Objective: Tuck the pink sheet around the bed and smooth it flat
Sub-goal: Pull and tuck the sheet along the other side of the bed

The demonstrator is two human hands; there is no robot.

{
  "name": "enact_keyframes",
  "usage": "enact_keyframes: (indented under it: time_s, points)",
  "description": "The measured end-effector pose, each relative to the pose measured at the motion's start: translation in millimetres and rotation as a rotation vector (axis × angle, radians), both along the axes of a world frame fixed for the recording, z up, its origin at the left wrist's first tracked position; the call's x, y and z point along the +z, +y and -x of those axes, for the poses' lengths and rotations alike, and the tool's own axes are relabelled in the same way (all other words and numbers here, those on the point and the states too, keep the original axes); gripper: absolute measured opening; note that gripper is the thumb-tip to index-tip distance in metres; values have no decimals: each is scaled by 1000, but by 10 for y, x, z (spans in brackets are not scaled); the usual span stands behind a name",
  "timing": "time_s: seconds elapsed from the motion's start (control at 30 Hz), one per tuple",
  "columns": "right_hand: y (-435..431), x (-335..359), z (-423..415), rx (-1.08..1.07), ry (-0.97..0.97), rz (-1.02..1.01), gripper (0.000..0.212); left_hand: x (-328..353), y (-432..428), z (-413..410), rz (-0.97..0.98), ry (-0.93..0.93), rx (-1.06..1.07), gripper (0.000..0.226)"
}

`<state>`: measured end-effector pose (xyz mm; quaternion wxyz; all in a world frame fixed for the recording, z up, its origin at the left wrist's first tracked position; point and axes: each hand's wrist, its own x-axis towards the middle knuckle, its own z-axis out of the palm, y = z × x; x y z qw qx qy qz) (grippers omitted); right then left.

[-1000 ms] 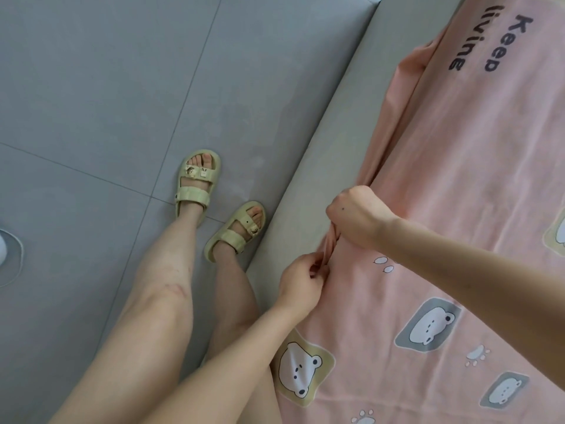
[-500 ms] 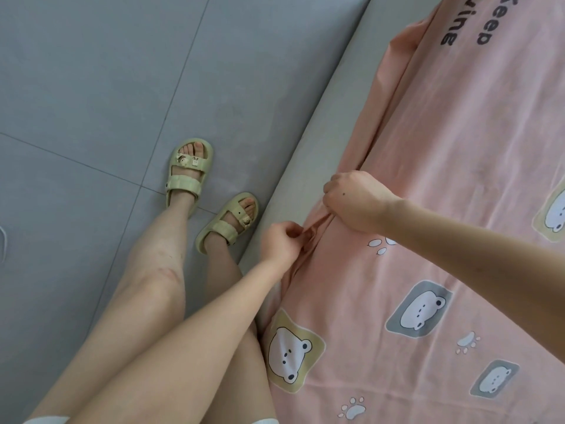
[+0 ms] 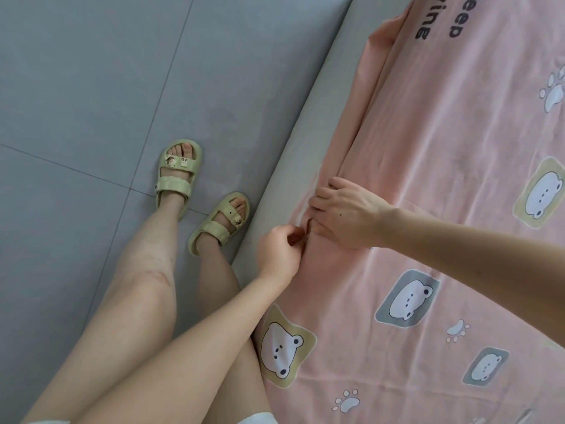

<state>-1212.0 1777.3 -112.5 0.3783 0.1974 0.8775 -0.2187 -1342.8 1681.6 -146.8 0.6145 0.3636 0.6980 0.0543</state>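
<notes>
Right hand (image 3: 348, 214) has uncurled, fingers spread flat on pink sheet (image 3: 428, 166); left hand (image 3: 279, 254) pinches its edge.

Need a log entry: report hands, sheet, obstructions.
Left hand pinches pink sheet edge. Right hand flat on sheet beside it. Edge bunched, untucked along grey bed side. No obstruction seen.

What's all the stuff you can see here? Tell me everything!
pink sheet: one, pink, spread over the bed, right
bear pictures: four, two on yellow, two on grey, printed on the sheet
bed edge: one, grey, between sheet and floor
floor: grey tiles, left
sandals: two, pale green, on the feet
legs: two, bare, beside the bed
left hand: pinches a sheet fold
right hand: presses flat on the sheet
</notes>
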Motion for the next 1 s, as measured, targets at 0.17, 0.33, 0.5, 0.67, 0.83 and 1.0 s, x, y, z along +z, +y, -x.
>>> enact_keyframes:
  time_s: [0.17,0.33,0.5,0.67,0.83,1.0]
  points:
    - [-26,-6,102,-34,-42,-8,49,-147,114,-13,86,62,-36,15]
    - [-13,-6,270,-42,-118,-56,34,-232,186,86,182,24,-21,12]
    - [4,0,376,52,-304,-25,30,-165,205,121,214,-108,-3,11]
    - [-14,176,360,79,-407,75,32,60,87,-24,147,-214,-144,18]
    - [-59,433,225,77,-309,54,38,197,-61,-225,677,-648,227,37]
    - [218,310,184,-51,-191,-148,43,-17,122,-198,768,-608,134,63]
